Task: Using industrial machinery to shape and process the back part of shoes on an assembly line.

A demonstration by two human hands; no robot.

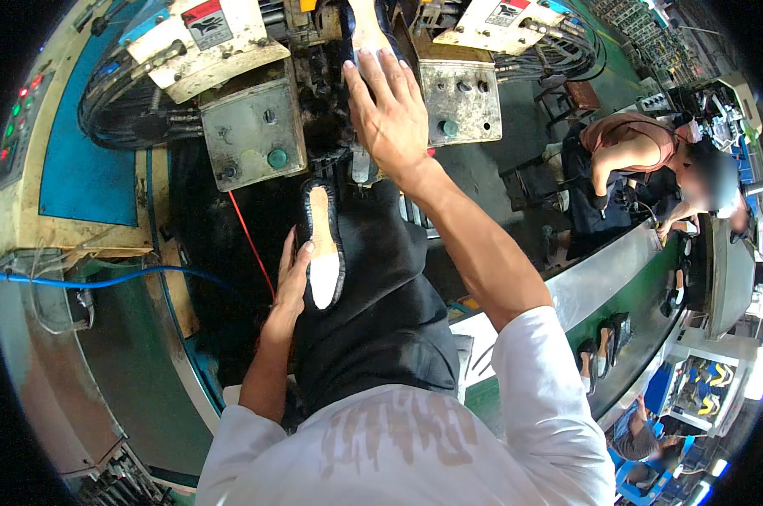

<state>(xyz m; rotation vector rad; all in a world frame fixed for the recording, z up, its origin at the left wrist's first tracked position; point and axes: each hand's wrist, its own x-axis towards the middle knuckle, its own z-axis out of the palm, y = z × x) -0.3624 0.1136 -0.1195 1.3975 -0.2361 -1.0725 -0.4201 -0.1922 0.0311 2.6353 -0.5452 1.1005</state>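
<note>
- Left hand (292,282): thumb on the near-left edge of a long black shoe with a gathered rim and a tan-and-white underside (318,226), its fingers along and partly behind that side; the hand is closed to the shoe's width and has hold of it. How the hidden fingertips sit cannot be told.
- That shoe, the landmark here, is upright on its long axis above the dark-trousered lap, underside facing up.
- Right hand (387,110): beyond the landmark shoe and to its right, back of the hand up, fingers stretched out and slightly apart, laid over the near end of a second dark shoe with a pale tan underside (366,24); it is not wrapped around it.
- Beyond the landmark shoe, to its left: a grimy grey metal control box (245,126) with a round green button (277,158).
- Beyond and to its right: a matching stained metal box (474,99), also with a green button.
- Left of it: a thin red cord (249,240), then a bright blue hose (111,275) farther out.
- Well to its right: a seated co-worker in a brownish sleeveless top (622,139), bent over a long metal-edged conveyor (605,282) carrying dark shoes (604,347).
</note>
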